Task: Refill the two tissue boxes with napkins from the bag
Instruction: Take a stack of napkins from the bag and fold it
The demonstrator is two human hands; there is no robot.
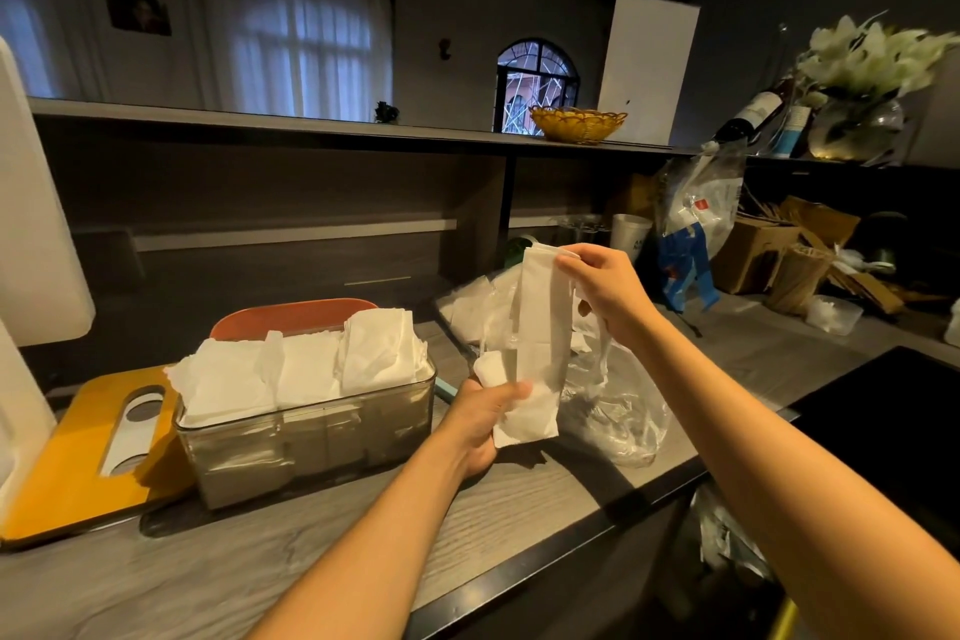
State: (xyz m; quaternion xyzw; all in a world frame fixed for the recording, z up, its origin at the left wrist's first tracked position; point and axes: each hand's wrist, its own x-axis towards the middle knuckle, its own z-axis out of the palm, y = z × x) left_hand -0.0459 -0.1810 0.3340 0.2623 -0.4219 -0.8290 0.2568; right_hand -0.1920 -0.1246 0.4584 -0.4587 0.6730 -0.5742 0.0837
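- Left hand [480, 418] low over the grey worktop [322, 530], fingers curled round the bottom end of a folded white napkin [537, 327], thumb pressed on its face.
- Right hand [605, 286] raised higher, fingers [567, 259] pinching the top edge of the same napkin, so held stretched upright between both hands, above the worktop.
- Clear plastic bag [613, 411] crumpled on the worktop just behind and below the napkin, more white napkins visible at its far side.
- Clear tissue box [311, 442] to the left of the hands, standing on the worktop, lid off, packed with white napkins [301, 369] rising above its rim.
- Yellow lid [72, 463] with an oval slot flat on the worktop, touching the box's left side.
- Orange lid [291, 320] showing just behind the box; the second box itself could not be made out.
- Farther right on the worktop: cardboard boxes [753, 250], a white cup [629, 231] and a hanging printed bag [701, 203].
- On the shelf [260, 120] above: a yellow basket [576, 122], a wine bottle [753, 112] and a vase of white flowers [862, 68].
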